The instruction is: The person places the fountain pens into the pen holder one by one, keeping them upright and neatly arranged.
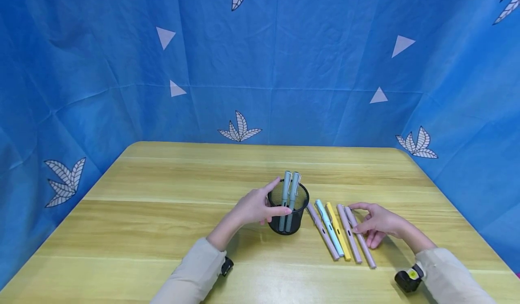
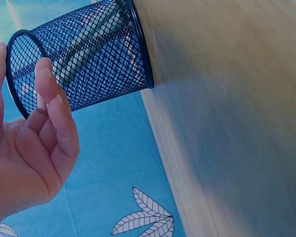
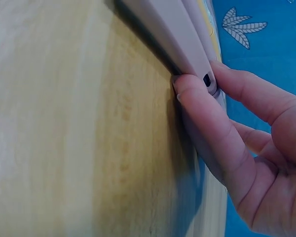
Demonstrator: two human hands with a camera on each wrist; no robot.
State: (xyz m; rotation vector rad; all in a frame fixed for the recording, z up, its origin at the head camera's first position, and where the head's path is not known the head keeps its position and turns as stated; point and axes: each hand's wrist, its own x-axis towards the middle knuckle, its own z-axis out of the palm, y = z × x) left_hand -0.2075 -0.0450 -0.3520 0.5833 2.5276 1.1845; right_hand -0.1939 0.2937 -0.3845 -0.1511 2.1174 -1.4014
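A black mesh pen cup (image 1: 298, 218) stands upright on the table with two grey-green pens (image 1: 293, 191) in it, clips toward the top. My left hand (image 1: 256, 207) holds the cup at its left side, thumb across the front of the rim and forefinger along the back; the left wrist view shows its fingers at the mesh. To the right lie several capped pens. My right hand (image 1: 379, 225) pinches the rightmost pale purple pen (image 1: 365, 245) between thumb and forefinger; in the right wrist view that pen (image 3: 163, 29) lies along the tabletop.
Left of the pinched pen lie another pale purple pen (image 1: 351, 241), a yellow pen (image 1: 339, 234), a light blue pen (image 1: 331, 232) and a third purple pen (image 1: 322, 232) near the cup. A blue curtain (image 1: 325, 69) hangs behind the wooden table (image 1: 142, 214).
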